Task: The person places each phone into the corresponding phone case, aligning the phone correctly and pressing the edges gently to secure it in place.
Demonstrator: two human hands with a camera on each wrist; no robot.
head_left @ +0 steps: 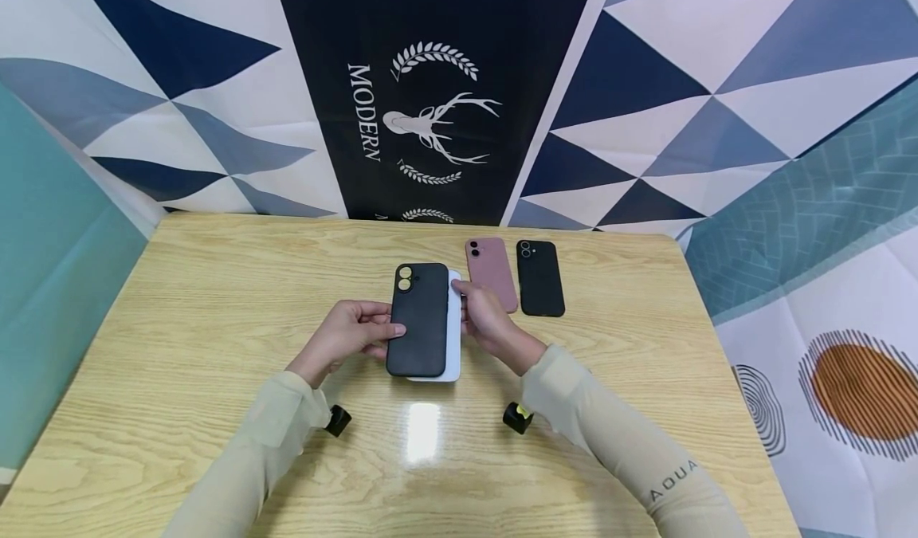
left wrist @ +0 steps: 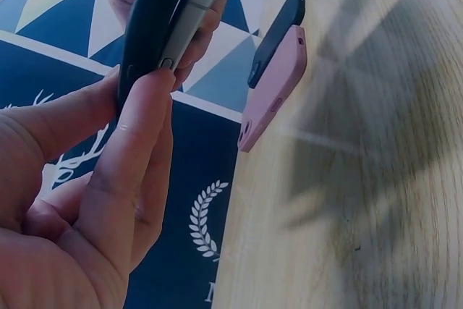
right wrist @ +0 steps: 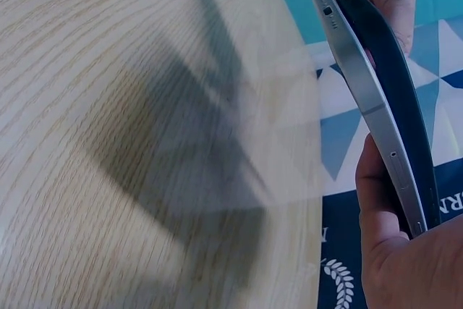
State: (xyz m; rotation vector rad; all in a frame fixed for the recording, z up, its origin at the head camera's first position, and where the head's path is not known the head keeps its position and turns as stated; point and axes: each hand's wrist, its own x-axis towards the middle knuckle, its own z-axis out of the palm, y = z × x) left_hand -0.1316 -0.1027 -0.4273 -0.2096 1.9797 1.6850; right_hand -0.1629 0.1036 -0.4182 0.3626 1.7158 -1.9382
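Note:
In the head view, a black phone case (head_left: 419, 323) with two round camera holes is held up over the table, overlapping a white phone (head_left: 454, 339) with silver sides. My left hand (head_left: 347, 332) pinches the case's left edge, thumb on its back. In the left wrist view, its fingers also touch the phone's edge. My right hand (head_left: 493, 321) grips the phone's right side, thumb near the upper corner. From the right wrist, the silver phone frame (right wrist: 369, 95) and the case (right wrist: 405, 92) lie at a slight angle, with a narrow gap between them near one end.
A pink phone case (head_left: 492, 275) and another black phone case (head_left: 541, 279) lie side by side on the wooden table (head_left: 215, 299), just behind my right hand. Patterned cloth (head_left: 430, 12) hangs along the table's back edge. Small black devices (head_left: 517, 417) sit at both wrists.

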